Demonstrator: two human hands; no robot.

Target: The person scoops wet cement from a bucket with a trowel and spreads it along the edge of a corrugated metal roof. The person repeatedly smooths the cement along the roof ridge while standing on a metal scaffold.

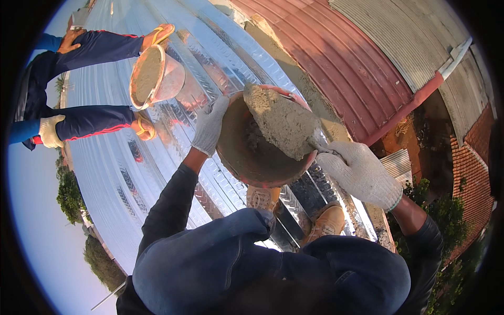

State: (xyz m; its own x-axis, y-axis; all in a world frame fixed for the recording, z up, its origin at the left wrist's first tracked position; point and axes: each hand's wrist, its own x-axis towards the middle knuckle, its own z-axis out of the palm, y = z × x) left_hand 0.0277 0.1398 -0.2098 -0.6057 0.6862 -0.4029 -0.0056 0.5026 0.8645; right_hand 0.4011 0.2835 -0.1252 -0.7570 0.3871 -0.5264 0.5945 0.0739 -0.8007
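My gloved left hand [211, 125] grips the left rim of a reddish bucket [249, 168], tilted so that its inside faces me. Grey mortar is smeared over the inner wall. In my gloved right hand [362, 173] is a trowel [318, 140], its fingers closed round the handle. A thick heap of wet mortar [281, 121] covers the trowel's blade, which lies over the bucket's opening. The heap hides most of the blade and part of the far rim.
A second bucket [170, 79], full of mortar, stands on the shiny metal roofing [105, 173] beside a co-worker's sandalled feet [144, 127]. My boots [328, 220] rest near the roof's right edge. Beyond a mortar-covered wall top [286, 60] lies a lower red metal roof [336, 58].
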